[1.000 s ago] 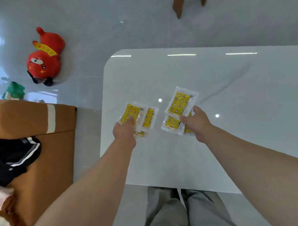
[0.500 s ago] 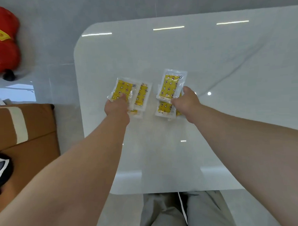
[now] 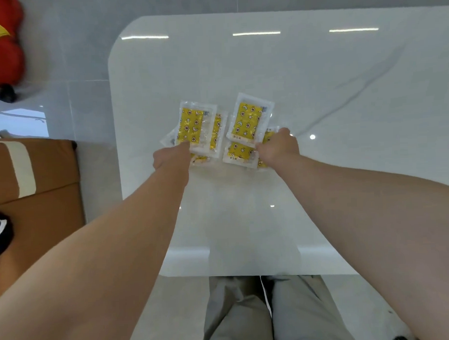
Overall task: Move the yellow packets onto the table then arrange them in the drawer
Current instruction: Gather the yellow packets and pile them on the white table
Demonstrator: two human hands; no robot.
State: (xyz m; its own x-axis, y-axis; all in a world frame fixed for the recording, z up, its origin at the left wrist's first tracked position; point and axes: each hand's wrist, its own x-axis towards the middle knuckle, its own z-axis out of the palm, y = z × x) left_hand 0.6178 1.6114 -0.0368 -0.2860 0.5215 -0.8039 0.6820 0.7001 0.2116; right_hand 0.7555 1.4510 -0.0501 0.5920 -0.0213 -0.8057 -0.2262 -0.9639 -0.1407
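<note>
Gripping yellow packets point(image 3: 247, 120), left hand point(image 3: 170, 156), right hand point(image 3: 277, 147), white table point(image 3: 317, 77)

A red plush toy point(image 3: 0, 50) lies near a brown seat point(image 3: 53, 175).

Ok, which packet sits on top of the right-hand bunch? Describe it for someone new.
Over the white table, find the bunch the right hand grips. The top packet is the one reaching farthest from the person. Unlike the packets under it, its whole yellow face shows.
</note>
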